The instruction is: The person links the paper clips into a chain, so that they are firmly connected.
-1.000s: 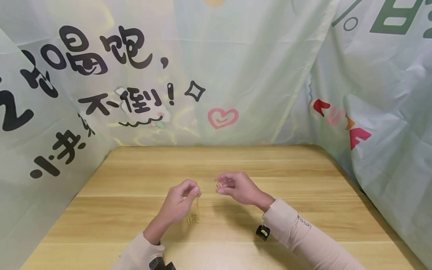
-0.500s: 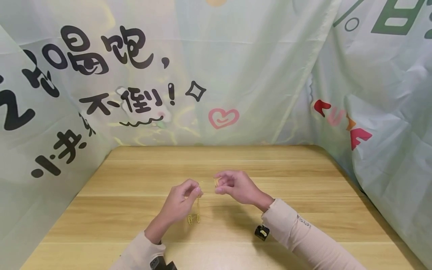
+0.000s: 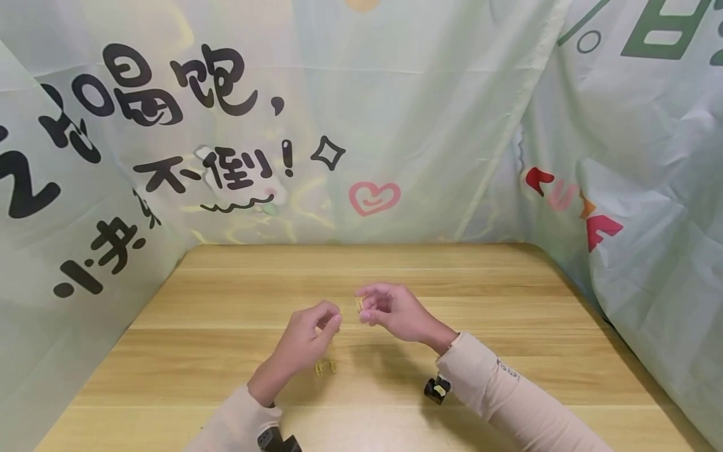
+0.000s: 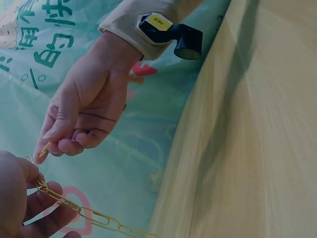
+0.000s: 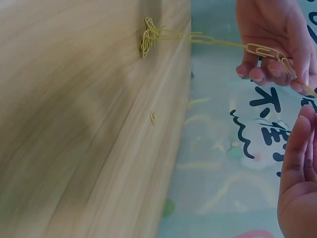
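My left hand [image 3: 307, 336] pinches the upper end of a chain of yellow paper clips [image 4: 101, 217] between thumb and index finger. The chain runs down to a small heap of linked clips [image 5: 147, 40] on the table, which shows below the left hand in the head view. Just right of it, my right hand [image 3: 398, 312] pinches a single yellow paper clip [image 3: 359, 305] at thumb and fingertips. The hands are close but apart, both raised above the table. Whether the single clip touches the chain's end is too small to tell.
A loose paper clip [image 5: 153, 118] lies on the wooden table [image 3: 480, 282], apart from the heap. Printed cloth [image 3: 429, 125] hangs behind and along both sides of the table. Each wrist bears a black camera, such as the right one [image 3: 436, 389].
My left hand has shifted slightly right, narrowing the gap. The right hand has edged up and left, and the single clip in its fingers has turned more upright.
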A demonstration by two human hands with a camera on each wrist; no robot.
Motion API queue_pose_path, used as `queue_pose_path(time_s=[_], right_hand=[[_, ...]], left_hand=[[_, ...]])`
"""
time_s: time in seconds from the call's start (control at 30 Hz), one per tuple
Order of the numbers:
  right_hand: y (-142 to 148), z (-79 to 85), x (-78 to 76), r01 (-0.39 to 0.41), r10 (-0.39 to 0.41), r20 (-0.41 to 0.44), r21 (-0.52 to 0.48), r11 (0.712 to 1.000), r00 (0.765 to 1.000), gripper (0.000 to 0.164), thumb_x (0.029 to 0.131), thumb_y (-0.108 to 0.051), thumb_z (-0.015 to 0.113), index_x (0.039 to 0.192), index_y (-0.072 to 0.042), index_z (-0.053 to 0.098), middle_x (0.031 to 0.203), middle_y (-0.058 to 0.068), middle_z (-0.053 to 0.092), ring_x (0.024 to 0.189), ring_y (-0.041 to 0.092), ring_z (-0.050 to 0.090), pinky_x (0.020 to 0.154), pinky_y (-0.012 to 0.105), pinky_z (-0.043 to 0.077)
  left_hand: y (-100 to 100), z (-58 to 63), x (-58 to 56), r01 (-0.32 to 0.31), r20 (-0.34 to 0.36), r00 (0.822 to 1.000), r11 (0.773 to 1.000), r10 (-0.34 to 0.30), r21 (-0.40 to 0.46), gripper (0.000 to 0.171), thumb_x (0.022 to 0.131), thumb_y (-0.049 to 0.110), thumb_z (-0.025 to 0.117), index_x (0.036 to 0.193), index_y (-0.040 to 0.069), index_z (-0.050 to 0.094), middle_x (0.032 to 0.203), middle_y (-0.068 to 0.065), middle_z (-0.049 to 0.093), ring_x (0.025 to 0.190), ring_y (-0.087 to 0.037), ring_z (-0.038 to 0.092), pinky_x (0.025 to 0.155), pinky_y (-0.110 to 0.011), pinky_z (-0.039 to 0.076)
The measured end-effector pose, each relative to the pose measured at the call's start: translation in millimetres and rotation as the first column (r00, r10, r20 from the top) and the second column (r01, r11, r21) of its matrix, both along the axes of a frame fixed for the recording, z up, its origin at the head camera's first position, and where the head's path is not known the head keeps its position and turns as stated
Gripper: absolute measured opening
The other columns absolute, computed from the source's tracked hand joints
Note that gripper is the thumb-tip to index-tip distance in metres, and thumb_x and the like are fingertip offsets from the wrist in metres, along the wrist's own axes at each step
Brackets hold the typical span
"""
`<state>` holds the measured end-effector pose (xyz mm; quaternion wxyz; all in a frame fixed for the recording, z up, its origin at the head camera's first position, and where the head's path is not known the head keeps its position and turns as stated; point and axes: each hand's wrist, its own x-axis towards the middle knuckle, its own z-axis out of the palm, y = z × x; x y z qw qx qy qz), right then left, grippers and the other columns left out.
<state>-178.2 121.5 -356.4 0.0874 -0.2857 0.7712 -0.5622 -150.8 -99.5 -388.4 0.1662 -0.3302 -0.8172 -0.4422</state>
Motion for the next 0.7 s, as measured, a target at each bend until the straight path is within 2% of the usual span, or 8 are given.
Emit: queue_pose_path(time_s=[0.13, 0.27, 0.43, 0.7], right_hand=[[-1.1, -0.5, 1.0, -0.005, 0.006, 0.025, -0.029, 1.000, 1.000, 0.036, 0.090, 0.001, 0.066, 0.124, 0.003, 0.058, 0.090, 0.008, 0.063, 0.081, 0.030, 0.064, 0.075, 0.042, 0.056], [-3.8, -1.9, 3.3, -0.019, 0.022, 0.057, -0.051, 0.999, 0.998, 0.035, 0.090, 0.002, 0.064, 0.124, 0.005, 0.057, 0.091, 0.011, 0.064, 0.081, 0.028, 0.064, 0.074, 0.038, 0.056], [-6.8, -1.4, 5.1, -0.033, 0.038, 0.070, -0.063, 0.997, 0.997, 0.034, 0.091, 0.003, 0.063, 0.124, 0.006, 0.056, 0.090, 0.011, 0.064, 0.078, 0.018, 0.063, 0.073, 0.034, 0.056], [-7.7, 1.9, 5.0, -0.028, 0.036, 0.106, -0.075, 0.997, 0.994, 0.034, 0.091, 0.002, 0.062, 0.124, 0.006, 0.056, 0.089, 0.006, 0.064, 0.077, 0.019, 0.062, 0.074, 0.033, 0.056]], left_hand=[[1.7, -2.2, -1.3, -0.017, -0.086, 0.996, 0.999, 0.013, -0.042, 0.009, 0.095, 0.005, 0.055, 0.091, 0.005, 0.064, 0.079, -0.001, 0.067, 0.074, -0.013, 0.064, 0.067, -0.031, 0.055], [2.0, -5.6, -0.6, -0.030, -0.129, 0.991, 0.998, 0.022, -0.063, 0.008, 0.093, 0.005, 0.057, 0.090, 0.005, 0.064, 0.080, -0.001, 0.068, 0.074, -0.012, 0.065, 0.067, -0.033, 0.055], [3.4, -5.6, 0.1, -0.031, -0.148, 0.989, 0.998, 0.022, -0.057, 0.006, 0.092, 0.006, 0.059, 0.089, 0.006, 0.065, 0.079, 0.000, 0.068, 0.074, -0.010, 0.064, 0.067, -0.031, 0.055], [5.4, -4.6, -1.6, -0.025, -0.153, 0.988, 0.999, 0.020, -0.031, 0.008, 0.092, 0.005, 0.058, 0.088, 0.001, 0.064, 0.078, -0.002, 0.068, 0.072, -0.011, 0.063, 0.065, -0.035, 0.055]])
